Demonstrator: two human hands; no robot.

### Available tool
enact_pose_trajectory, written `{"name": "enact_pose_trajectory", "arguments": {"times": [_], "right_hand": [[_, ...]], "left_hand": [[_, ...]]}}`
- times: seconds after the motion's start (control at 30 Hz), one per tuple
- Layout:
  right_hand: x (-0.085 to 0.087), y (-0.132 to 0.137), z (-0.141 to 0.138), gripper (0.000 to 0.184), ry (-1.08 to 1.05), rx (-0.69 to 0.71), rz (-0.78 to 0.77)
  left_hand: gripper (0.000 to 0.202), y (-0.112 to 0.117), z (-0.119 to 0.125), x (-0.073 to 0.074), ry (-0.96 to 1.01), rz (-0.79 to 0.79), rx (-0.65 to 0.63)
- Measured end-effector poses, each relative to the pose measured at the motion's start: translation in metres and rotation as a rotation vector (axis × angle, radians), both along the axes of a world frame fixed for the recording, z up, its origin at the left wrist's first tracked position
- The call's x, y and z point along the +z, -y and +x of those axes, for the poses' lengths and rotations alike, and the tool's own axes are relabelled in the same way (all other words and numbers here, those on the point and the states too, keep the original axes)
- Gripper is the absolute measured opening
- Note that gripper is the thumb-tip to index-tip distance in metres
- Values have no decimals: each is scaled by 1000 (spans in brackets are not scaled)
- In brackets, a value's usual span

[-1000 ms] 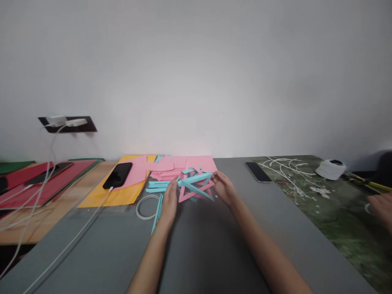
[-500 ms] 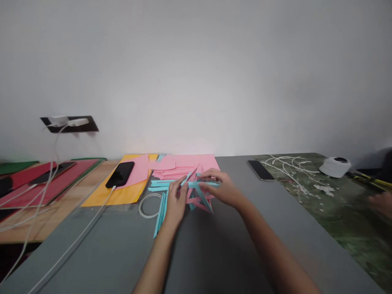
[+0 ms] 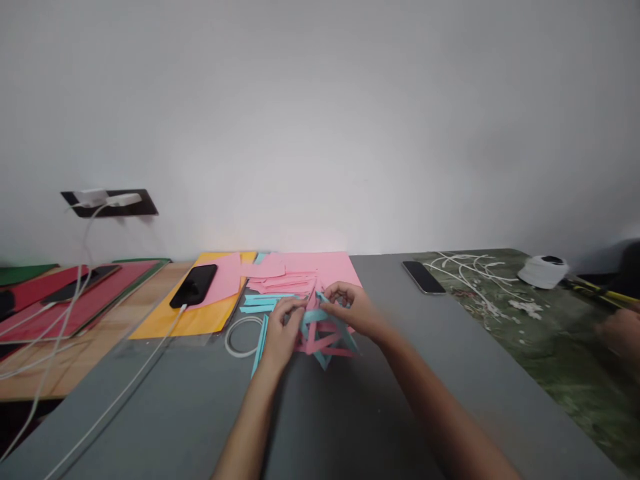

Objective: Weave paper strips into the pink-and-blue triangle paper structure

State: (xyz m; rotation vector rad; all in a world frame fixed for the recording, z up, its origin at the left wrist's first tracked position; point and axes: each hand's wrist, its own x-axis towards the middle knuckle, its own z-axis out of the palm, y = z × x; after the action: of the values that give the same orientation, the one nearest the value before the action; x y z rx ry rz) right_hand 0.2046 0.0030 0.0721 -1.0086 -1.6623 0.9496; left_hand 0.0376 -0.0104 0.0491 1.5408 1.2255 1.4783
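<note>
Desk [image 3: 175, 417]: grey, spanned lower centre.
Left hand [image 3: 282, 333]: I pinched the paper shape [image 3: 320, 344], mid-frame.
Right hand [image 3: 354, 309]: I pinched its upper right.
Ring [image 3: 227, 339]: lay centre-left.

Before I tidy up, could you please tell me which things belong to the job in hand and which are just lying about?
Part of the job:
pink-and-blue paper piece, at the left hand and right hand
probably blue strips, pink strips

Lying about, it seems:
black phone on yellow sheet
right-hand phone
white roll
</note>
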Motion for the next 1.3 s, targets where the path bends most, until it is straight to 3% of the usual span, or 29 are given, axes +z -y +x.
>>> {"name": "enact_pose_trajectory", "arguments": {"times": [0.13, 0.3, 0.67, 1.0, 1.17, 1.3], "right_hand": [[-6, -4, 2, 16, -42, 90, -58], [-6, -3, 2, 16, -59, 107, -102], [-1, 3, -2, 10, -3, 124, -14], [-2, 4, -9, 5, 31, -65, 86], [2, 6, -6, 9, 38, -23, 80], [5, 8, -6, 10, 49, 7, 72]], "left_hand": [[29, 4, 1, 5, 17, -52, -23], [22, 0, 3, 0, 71, -114, -79], [26, 1, 3, 0, 198, -301, -233], [25, 0, 3, -1, 115, -243, -176], [27, -2, 1, 0, 100, -124, -83], [37, -1, -2, -1, 45, -16, -145]]}}
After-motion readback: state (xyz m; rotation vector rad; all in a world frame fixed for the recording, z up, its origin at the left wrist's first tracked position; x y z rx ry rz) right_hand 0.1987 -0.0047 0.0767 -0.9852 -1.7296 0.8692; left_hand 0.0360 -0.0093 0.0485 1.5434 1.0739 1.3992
